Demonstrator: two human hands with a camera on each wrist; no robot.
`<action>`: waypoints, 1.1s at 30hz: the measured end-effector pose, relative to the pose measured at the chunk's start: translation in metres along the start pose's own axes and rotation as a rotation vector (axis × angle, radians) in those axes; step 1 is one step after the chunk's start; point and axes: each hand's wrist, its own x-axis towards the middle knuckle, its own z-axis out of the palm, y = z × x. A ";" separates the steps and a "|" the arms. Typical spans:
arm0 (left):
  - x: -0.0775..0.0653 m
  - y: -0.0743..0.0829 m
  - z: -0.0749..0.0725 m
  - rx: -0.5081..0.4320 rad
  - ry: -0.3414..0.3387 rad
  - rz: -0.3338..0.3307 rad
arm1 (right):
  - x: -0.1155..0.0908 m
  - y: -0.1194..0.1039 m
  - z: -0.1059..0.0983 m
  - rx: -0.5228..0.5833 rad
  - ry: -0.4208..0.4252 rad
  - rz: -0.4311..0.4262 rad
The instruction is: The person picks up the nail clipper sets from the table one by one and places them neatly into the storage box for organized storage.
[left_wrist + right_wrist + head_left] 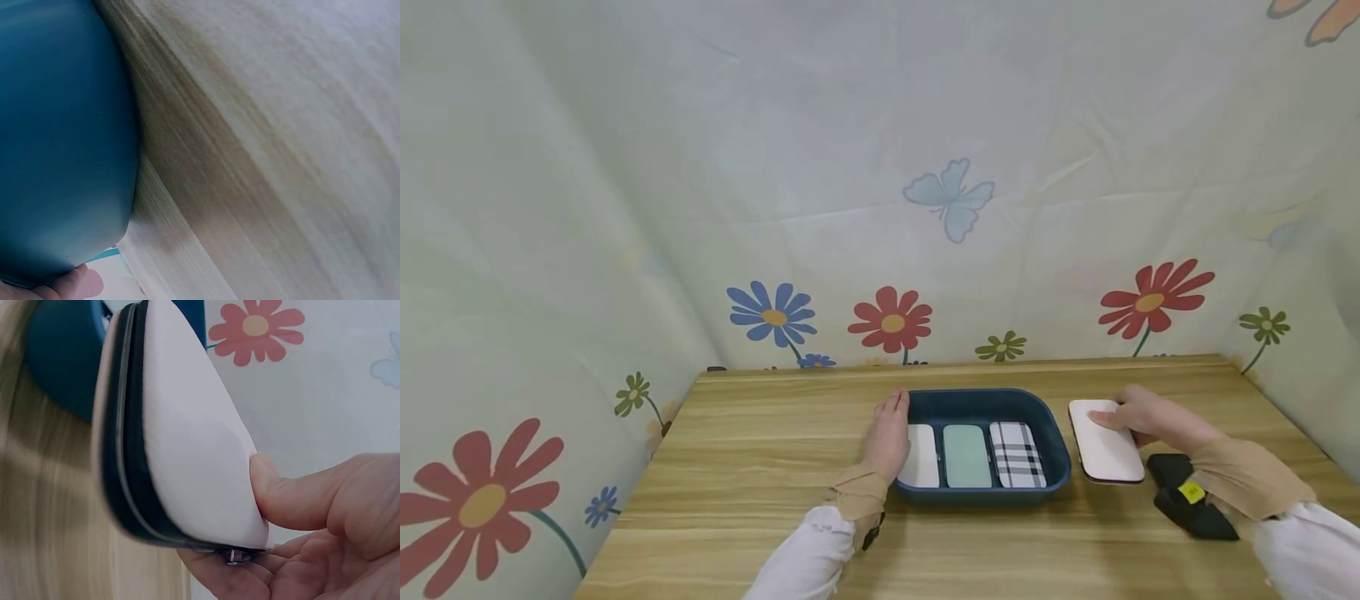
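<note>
My right hand (1138, 415) pinches a pale pinkish-white flat case (1103, 440) by its edge, thumb on top and fingers underneath. In the right wrist view the case (187, 431) has rounded corners, a dark side band with a seam, and a small metal clasp near my fingers. My left hand (889, 435) rests along the left rim of a dark blue bin (977, 497), its fingers extended toward the back corner. Inside the bin, side by side, lie a white case (922, 457), a mint green case (967, 457) and a plaid case (1018, 454).
A black pouch-like item (1180, 500) with a yellow label lies on the wooden table (745, 467), beside my right wrist. A flower-printed cloth (820, 250) hangs behind the table and along both its sides.
</note>
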 end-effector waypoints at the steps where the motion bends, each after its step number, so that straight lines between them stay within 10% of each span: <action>1: 0.000 0.000 0.000 -0.001 -0.002 -0.001 | 0.000 -0.002 0.001 0.002 0.006 -0.006; 33: 0.000 -0.001 0.001 -0.040 -0.022 -0.009 | 0.032 -0.055 0.064 0.071 -0.009 -0.109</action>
